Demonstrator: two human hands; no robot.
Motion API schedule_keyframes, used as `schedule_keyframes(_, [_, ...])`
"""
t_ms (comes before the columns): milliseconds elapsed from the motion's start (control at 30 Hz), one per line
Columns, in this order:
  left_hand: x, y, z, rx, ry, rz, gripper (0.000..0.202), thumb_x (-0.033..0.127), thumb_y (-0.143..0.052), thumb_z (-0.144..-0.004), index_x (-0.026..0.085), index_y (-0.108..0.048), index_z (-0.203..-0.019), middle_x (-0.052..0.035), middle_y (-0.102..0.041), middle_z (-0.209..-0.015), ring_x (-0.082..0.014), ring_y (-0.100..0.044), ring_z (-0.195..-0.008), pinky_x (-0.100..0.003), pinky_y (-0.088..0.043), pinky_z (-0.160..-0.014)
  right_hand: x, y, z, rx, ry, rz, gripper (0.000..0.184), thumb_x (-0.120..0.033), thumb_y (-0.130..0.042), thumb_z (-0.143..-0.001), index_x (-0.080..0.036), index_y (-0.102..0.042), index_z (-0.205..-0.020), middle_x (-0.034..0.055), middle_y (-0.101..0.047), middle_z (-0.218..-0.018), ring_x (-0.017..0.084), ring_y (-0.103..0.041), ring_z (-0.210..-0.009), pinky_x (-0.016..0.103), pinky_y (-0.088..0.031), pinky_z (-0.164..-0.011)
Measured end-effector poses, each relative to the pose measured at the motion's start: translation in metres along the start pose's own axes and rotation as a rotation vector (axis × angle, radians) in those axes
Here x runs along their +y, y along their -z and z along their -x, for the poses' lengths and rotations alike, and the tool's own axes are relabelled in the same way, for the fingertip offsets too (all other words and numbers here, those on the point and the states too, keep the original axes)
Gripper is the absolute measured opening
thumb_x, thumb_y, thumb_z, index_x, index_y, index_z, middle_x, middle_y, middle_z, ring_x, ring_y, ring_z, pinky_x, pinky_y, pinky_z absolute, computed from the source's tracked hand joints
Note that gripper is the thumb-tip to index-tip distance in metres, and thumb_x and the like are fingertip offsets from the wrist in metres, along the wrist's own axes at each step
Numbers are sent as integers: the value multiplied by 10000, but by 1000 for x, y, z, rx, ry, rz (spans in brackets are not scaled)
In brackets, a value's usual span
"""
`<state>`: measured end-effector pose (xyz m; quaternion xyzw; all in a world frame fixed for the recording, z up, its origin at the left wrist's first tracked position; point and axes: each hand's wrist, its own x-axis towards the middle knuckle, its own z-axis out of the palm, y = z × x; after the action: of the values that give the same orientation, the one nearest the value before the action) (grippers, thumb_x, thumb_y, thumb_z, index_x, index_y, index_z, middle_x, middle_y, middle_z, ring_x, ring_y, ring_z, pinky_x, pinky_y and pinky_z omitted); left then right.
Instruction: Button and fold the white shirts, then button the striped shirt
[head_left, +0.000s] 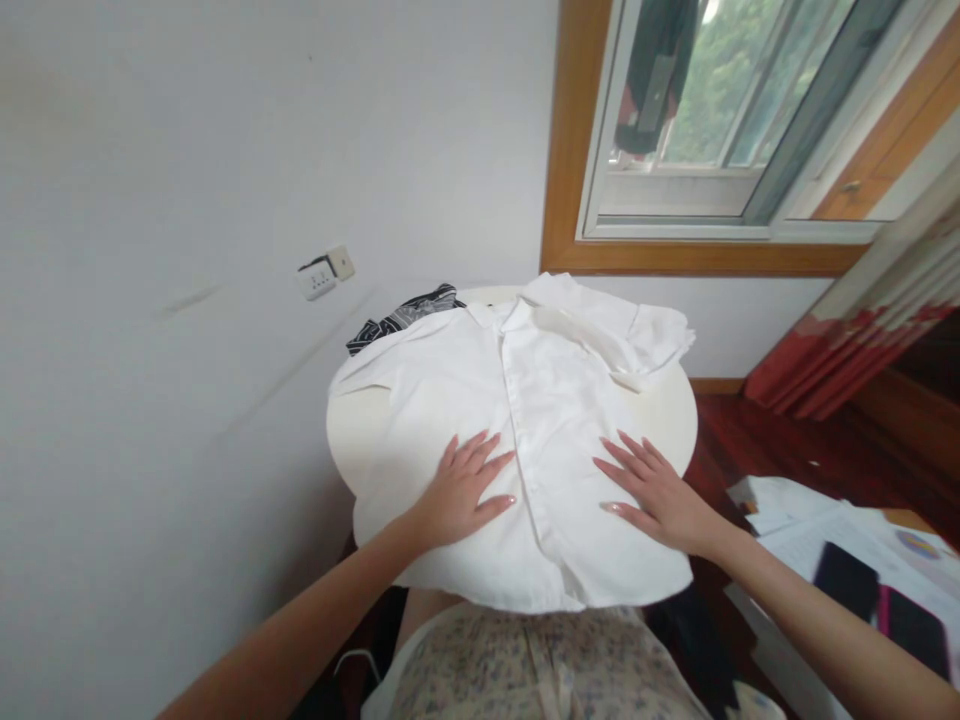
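Observation:
A white button-up shirt [457, 400] lies spread front side up on a round cream table [675, 420], its collar toward the wall and its hem over the near edge. Flat on the shirt's lower left part rests my left hand [469, 490], fingers spread. My right hand [649, 490] lies on the lower right part, also with fingers apart. The button placket runs between the two hands. One sleeve is laid out to the left; the other is bunched at the upper right. Small creases show in the fabric.
A black-and-white patterned cloth [409, 318] lies at the table's back left, by the wall with a socket [319, 280]. At the right, papers [802, 535] hold two dark phones [846, 580]. A window [720, 120] and a red-and-cream curtain [825, 350] stand beyond.

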<state>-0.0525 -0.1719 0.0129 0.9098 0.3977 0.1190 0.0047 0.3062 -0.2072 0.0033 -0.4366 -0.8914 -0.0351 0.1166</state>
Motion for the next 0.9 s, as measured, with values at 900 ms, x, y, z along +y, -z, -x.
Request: schedule_keyframes(900, [34,20,40,-129,-174,105,816,698,-471,-803,286,-270,-1479,-98,-249,-1553,-343,-220,-1415,-574,-208,-1126,-22,-28,-186,16,-119,-129,562,-516,-426,-936,-174,-483,-1379,157,-425,-1452,304,-364,-1353,484,-309,-1088])
